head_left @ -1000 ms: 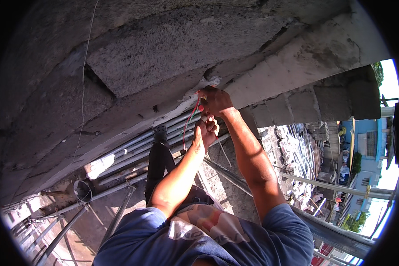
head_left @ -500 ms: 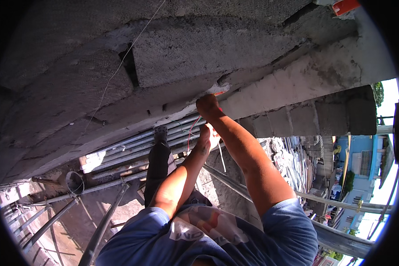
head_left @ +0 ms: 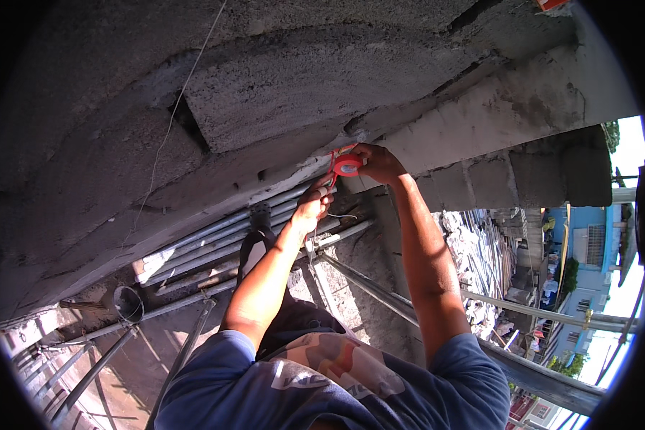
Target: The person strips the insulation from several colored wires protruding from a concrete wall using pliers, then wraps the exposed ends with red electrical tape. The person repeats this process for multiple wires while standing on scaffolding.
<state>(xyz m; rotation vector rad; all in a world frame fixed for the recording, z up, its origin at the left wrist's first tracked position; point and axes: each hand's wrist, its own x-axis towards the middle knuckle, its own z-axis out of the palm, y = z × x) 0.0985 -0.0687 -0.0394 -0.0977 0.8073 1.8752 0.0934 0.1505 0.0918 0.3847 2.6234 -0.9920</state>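
A roll of red tape (head_left: pixel 345 160) is gripped at its right side by the fingers of my right hand (head_left: pixel 382 164), close against the concrete wall. Below and left of it, my left hand (head_left: pixel 315 203) pinches thin red wires (head_left: pixel 332 178) that hang at the wall's lower edge. A thin pale wire (head_left: pixel 344 216) sticks out beside my left fingers. Behind the tape, an orange-red piece (head_left: pixel 345 147) shows at the wall. Whether the tape touches the wires is too small to tell.
The rough concrete wall (head_left: pixel 322 86) fills the upper view. Long metal pipes (head_left: pixel 215 240) lie below my hands, and scaffold poles (head_left: pixel 369 287) cross the lower area. A bucket (head_left: pixel 128 303) stands at left; a blue building (head_left: pixel 588 247) rises at far right.
My right hand has shifted right, and the red tape roll now shows in it. My left hand has moved left and up to the wires. The view has turned slightly.
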